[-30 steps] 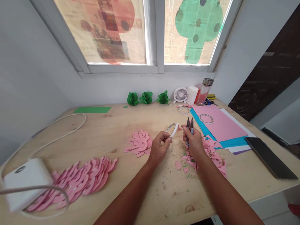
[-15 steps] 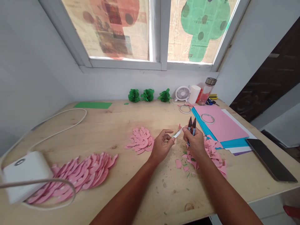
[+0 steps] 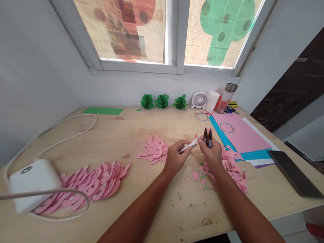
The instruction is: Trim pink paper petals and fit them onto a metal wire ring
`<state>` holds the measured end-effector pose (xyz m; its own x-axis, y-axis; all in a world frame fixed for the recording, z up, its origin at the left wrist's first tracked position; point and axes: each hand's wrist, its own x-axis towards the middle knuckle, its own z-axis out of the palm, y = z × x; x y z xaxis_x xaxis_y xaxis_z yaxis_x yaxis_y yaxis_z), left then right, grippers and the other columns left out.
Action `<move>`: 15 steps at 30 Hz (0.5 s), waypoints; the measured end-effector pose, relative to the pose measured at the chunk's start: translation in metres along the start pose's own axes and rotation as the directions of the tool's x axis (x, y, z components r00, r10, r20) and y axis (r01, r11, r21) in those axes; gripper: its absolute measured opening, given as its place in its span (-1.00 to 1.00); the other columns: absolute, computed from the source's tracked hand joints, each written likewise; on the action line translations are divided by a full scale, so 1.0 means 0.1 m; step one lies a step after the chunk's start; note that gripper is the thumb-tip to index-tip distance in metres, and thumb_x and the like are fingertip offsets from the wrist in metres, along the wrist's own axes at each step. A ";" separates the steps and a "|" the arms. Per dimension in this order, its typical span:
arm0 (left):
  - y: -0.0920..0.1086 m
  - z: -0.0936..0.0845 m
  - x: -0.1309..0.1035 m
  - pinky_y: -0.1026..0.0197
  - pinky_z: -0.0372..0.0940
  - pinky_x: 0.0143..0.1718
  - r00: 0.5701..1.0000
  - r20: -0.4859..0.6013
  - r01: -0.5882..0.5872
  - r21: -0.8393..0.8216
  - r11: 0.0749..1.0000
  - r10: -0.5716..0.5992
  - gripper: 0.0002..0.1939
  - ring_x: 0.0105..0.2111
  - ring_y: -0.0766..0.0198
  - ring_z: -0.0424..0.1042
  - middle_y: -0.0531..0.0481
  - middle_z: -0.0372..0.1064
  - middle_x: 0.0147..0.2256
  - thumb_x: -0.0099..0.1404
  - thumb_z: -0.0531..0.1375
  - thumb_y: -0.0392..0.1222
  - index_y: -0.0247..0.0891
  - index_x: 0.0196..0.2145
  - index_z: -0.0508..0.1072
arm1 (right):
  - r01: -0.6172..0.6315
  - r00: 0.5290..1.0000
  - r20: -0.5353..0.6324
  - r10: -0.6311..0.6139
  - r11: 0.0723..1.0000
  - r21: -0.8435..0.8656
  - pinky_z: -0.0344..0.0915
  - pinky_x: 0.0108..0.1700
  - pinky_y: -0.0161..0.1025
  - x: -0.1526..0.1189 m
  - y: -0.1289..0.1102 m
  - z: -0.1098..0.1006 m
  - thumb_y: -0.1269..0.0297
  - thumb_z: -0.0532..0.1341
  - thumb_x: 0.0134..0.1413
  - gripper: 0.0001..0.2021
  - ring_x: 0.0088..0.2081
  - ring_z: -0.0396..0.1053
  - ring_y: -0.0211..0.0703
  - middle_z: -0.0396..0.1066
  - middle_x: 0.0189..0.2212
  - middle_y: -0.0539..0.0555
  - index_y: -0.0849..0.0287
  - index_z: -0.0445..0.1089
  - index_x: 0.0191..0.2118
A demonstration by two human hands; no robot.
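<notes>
My left hand is closed, pinching a narrow white strip that slants up to the right. A small dark tip shows at the strip's lower edge; what it belongs to I cannot make out. Gripped in my right hand are thread snips, their two dark blades pointing up and slightly apart. The right thumb and fingertip meet the strip's far end. Beneath the right hand lies a heap of pink paper scraps. Left of my left hand is a small pile of curved pink paper petals.
A larger petal pile lies beside a white box with a cable. Three green paper balls, a small fan and a glass bottle line the wall. Coloured sheets and a phone are at right.
My left hand has turned a little, and the white strip now lies longer and straighter between both hands. The snips stay in my right hand. The whole view has shifted slightly.
</notes>
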<state>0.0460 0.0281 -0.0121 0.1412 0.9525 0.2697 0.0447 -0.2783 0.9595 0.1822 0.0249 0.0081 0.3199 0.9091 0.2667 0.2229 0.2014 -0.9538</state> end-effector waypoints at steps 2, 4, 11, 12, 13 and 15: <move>0.01 0.00 -0.01 0.37 0.06 -0.58 0.999 -0.039 0.001 0.026 1.000 0.000 -0.76 -0.60 0.43 0.16 0.09 0.29 -0.55 0.14 0.17 -0.10 -0.27 -0.27 0.46 | 0.010 1.000 -0.006 -0.010 1.000 -0.005 -0.02 -0.60 -0.37 0.00 0.00 0.01 0.11 0.20 -0.05 -0.76 -0.63 0.00 -0.37 0.08 -0.68 -0.12 0.22 0.34 -0.40; 0.03 0.01 -0.01 0.37 0.05 -0.59 0.998 -0.069 0.000 0.040 0.999 0.003 -0.77 -0.61 0.43 0.14 0.09 0.28 -0.57 0.14 0.17 -0.10 -0.28 -0.29 0.46 | 0.026 1.000 0.000 -0.026 1.000 -0.017 -0.02 -0.59 -0.37 -0.02 -0.01 0.01 0.09 0.16 0.00 -0.74 -0.63 0.01 -0.36 0.08 -0.68 -0.11 0.22 0.33 -0.43; 0.05 0.01 0.00 0.37 0.01 -0.61 0.991 -0.135 -0.002 0.054 0.999 0.010 -0.79 -0.64 0.44 0.09 0.12 0.21 -0.62 0.13 0.17 -0.11 -0.28 -0.31 0.46 | 0.029 0.996 0.080 -0.035 0.997 0.069 -0.01 -0.59 -0.37 -0.04 -0.04 0.01 0.03 0.01 0.14 -0.67 -0.64 0.05 -0.36 0.10 -0.68 -0.11 0.21 0.32 -0.34; 0.06 0.00 0.00 0.37 0.00 -0.61 0.989 -0.147 -0.002 0.064 0.998 0.011 -0.79 -0.64 0.44 0.08 0.13 0.19 -0.63 0.13 0.17 -0.12 -0.28 -0.32 0.47 | 0.017 0.997 0.071 -0.023 0.996 0.087 -0.01 -0.59 -0.37 -0.04 -0.04 0.00 0.01 0.00 0.14 -0.65 -0.64 0.05 -0.36 0.12 -0.68 -0.10 0.21 0.32 -0.32; 0.07 0.00 0.00 0.37 -0.01 -0.61 0.987 -0.160 -0.002 0.071 0.997 0.013 -0.80 -0.64 0.44 0.07 0.14 0.16 -0.64 0.12 0.17 -0.12 -0.28 -0.34 0.47 | -0.004 0.998 0.061 -0.002 0.994 0.107 -0.01 -0.60 -0.37 -0.03 -0.03 -0.01 -0.02 -0.01 0.14 -0.62 -0.65 0.05 -0.36 0.12 -0.68 -0.10 0.21 0.33 -0.31; 0.10 -0.01 0.00 0.38 -0.03 -0.62 0.982 -0.189 -0.002 0.074 0.997 0.016 -0.81 -0.64 0.45 0.04 0.16 0.11 -0.66 0.12 0.17 -0.12 -0.28 -0.35 0.47 | -0.068 0.997 0.055 0.060 0.986 0.151 -0.02 -0.61 -0.37 -0.01 -0.03 -0.03 -0.09 -0.04 0.12 -0.55 -0.66 0.04 -0.36 0.13 -0.68 -0.09 0.22 0.34 -0.30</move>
<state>0.0452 0.0258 -0.0026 -0.0475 0.9543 0.2952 0.1172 -0.2882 0.9504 0.1841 0.0227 0.0109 0.2817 0.9382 0.2010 0.0589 0.1922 -0.9796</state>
